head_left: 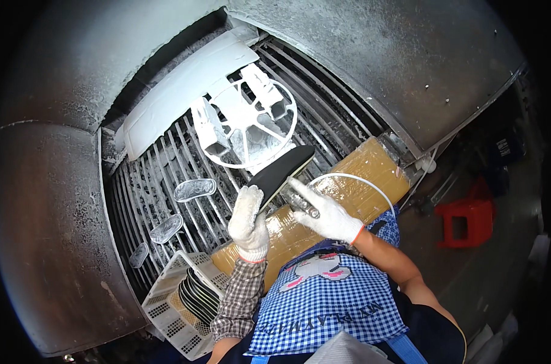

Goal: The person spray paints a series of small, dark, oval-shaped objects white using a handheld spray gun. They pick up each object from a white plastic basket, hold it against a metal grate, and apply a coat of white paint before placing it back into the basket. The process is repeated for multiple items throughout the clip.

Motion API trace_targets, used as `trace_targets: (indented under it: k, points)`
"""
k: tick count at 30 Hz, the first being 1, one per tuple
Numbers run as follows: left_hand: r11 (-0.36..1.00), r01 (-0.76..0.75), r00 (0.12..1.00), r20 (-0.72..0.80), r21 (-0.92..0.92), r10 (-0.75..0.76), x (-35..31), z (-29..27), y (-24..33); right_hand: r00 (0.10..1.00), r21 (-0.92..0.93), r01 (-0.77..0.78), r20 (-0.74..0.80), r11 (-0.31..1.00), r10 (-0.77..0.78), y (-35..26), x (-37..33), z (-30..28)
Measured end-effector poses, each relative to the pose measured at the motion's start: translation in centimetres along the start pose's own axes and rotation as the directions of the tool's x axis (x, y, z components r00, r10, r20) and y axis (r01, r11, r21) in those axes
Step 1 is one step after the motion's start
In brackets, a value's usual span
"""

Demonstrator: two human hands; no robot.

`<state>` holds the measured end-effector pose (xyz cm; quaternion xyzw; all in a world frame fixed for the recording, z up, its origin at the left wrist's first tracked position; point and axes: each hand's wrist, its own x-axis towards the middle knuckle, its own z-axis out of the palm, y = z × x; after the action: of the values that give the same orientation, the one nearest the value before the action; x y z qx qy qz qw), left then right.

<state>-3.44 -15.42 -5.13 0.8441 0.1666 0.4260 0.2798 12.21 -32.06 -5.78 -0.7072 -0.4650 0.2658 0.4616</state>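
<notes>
A black shoe sole (283, 171) with a pale edge line is held tilted over the front of the metal grate. My left hand (248, 221), in a white glove dusted with powder, is closed on its near end. My right hand (327, 215), also gloved, is closed round a metal spray gun (302, 205), its index finger stretched toward the sole. The palm hides much of the gun. A white hose (367, 184) arcs beside that hand. Just beyond the sole stands a white-coated spoked wheel (246, 145) carrying two square tubes (210, 128).
A white plastic basket (177, 267) at lower left holds several black soles (199, 296). Three sole-shaped silvery pieces (194, 190) lie on the grate (166, 159). A tape-covered board (363, 173) edges the front. Metal booth walls (51, 224) curve around. A red stool (465, 221) stands at right.
</notes>
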Motion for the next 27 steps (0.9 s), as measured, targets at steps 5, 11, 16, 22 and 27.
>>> trace_targets:
  k: [5,11,16,22,27]
  points:
    - [0.999,0.035,0.999,-0.024,-0.036,-0.036,-0.1,-0.2,-0.4,0.989,-0.018,-0.143,-0.037,0.990,0.142,1.8,0.2,-1.3]
    - [0.949,0.227,0.966,-0.070,-0.219,-0.247,-0.1,-1.2,-1.5,0.933,0.159,-0.290,-0.172,0.944,0.316,2.8,0.2,-2.8]
    - [0.597,0.546,0.769,0.068,-0.588,-0.636,5.5,-4.4,1.8,0.897,0.248,-0.256,-0.301,0.934,0.325,6.6,-1.4,-4.0]
    - [0.552,0.455,0.811,0.069,-0.698,-0.581,14.8,-7.6,0.6,0.884,0.255,-0.263,-0.321,0.931,0.338,7.5,-3.3,-4.2]
    - [0.567,0.498,0.820,0.144,-0.656,-0.554,21.4,-8.7,-4.1,0.891,0.283,-0.296,-0.262,0.912,0.371,6.6,-3.2,-3.9]
